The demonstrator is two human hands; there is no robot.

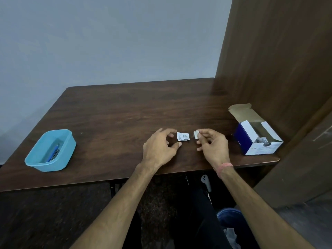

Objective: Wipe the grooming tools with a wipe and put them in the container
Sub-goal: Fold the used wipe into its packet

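Observation:
A small white wipe packet [183, 136] lies on the dark wooden table [116, 114] between my hands. My left hand [160, 148] hovers just left of it, fingers spread and holding nothing. My right hand [212, 143] pinches a small white piece, a wipe or a torn strip [195, 134], between thumb and forefinger. At the table's left stands a light blue plastic container [51, 150] with several grooming tools [54, 152] inside, one with a blue handle.
An open blue and white cardboard box [258, 135] sits at the table's right edge beside a brown wooden panel [278, 60]. Below the front edge are a blue bin [231, 218] and a white controller [205, 182].

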